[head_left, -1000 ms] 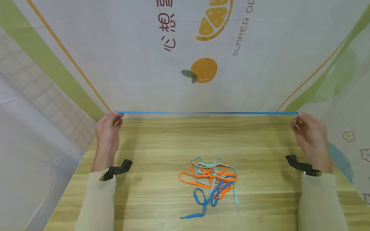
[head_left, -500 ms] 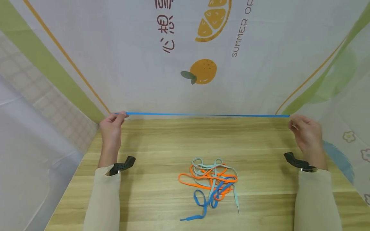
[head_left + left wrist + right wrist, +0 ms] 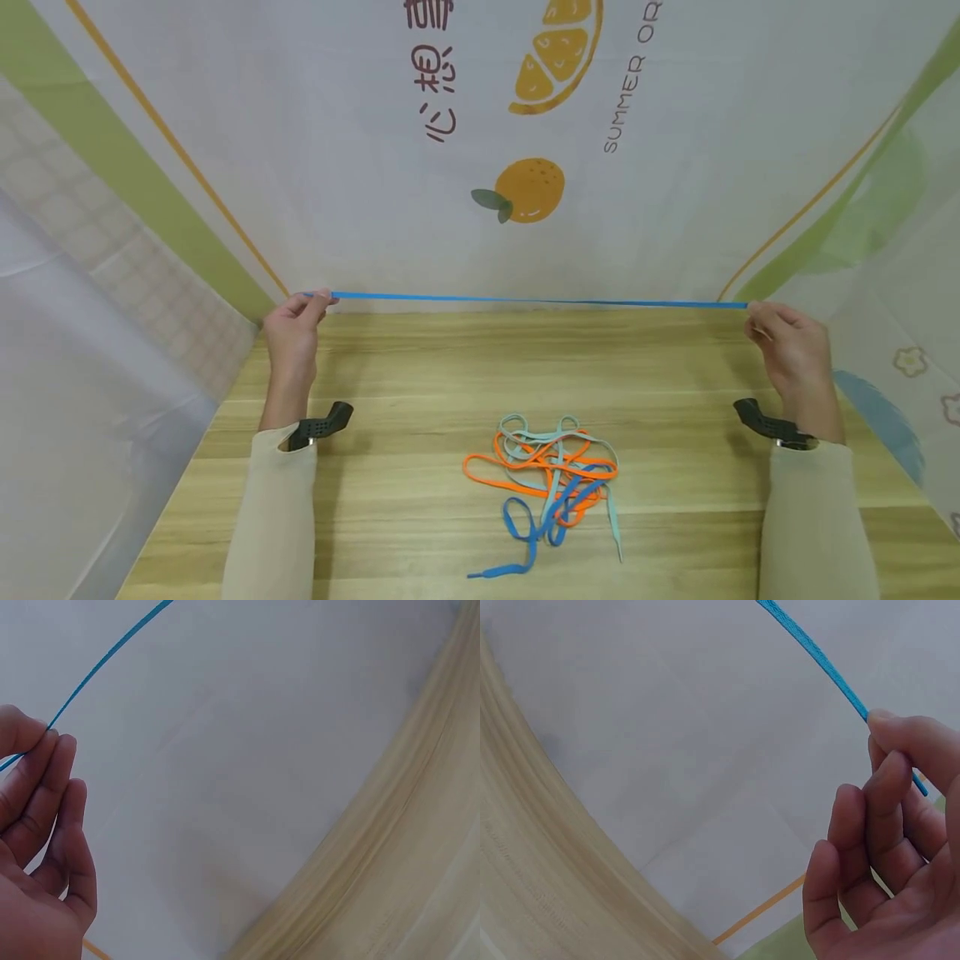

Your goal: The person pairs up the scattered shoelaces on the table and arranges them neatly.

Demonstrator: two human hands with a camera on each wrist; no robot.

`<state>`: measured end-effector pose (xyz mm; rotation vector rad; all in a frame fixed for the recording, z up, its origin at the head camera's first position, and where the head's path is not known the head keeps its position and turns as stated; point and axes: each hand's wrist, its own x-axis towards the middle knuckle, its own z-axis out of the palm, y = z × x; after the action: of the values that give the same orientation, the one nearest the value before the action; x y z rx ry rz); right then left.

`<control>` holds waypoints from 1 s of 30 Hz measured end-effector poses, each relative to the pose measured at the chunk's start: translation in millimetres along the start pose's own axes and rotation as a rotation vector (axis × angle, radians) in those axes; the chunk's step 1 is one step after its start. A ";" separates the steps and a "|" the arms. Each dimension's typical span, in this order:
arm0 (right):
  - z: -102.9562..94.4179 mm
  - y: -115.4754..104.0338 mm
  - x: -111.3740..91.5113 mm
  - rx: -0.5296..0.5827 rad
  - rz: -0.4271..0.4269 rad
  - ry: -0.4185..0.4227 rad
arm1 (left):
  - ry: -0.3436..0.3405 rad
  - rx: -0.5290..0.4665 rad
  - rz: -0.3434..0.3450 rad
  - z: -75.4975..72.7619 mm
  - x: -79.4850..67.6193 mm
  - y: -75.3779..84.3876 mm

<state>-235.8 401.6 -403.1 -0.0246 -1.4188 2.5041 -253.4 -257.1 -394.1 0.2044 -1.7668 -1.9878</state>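
Observation:
A flat blue shoelace (image 3: 420, 297) is stretched taut between both hands, above the far edge of the table. My left hand (image 3: 294, 329) pinches it between thumb and fingers on the left side; in the left wrist view a short piece of the lace (image 3: 112, 651) runs on behind the thumb. On the right, my right hand (image 3: 791, 342) pinches the other end. The right wrist view shows the lace's thin tip (image 3: 921, 785) poking out below the thumb. A slight twist shows near the middle of the lace.
On the wooden table (image 3: 405, 400) lies a loose tangle of laces: orange (image 3: 487, 482), pale green (image 3: 613, 521) and blue (image 3: 504, 570). A white cloth (image 3: 360, 167) printed with oranges and lettering hangs behind the table. More cloth hangs at both sides.
Both hands have moved inward, the left one to the right and the right one to the left. The left hand's pinch now sits farther in along the lace, with a short end beyond it.

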 end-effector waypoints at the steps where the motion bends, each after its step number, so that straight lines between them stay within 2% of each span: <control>1: -0.2 0.3 -0.1 0.000 -0.001 -0.002 | -0.001 -0.001 0.003 0.5 0.3 0.0; 11: 2.2 3.9 -0.9 -0.008 -0.011 0.010 | -0.008 -0.023 -0.037 2.3 0.4 -1.6; 21: 1.0 3.7 -0.4 -0.027 -0.003 0.001 | -0.026 0.035 -0.022 -0.9 -2.5 -10.6; 30: -0.2 5.3 -1.3 -0.085 0.001 0.040 | -0.036 0.100 -0.029 -3.6 -3.2 -11.1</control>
<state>-235.6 398.9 -407.8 -0.0908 -1.5090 2.4287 -251.9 -258.3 -406.0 0.2288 -1.8988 -1.9357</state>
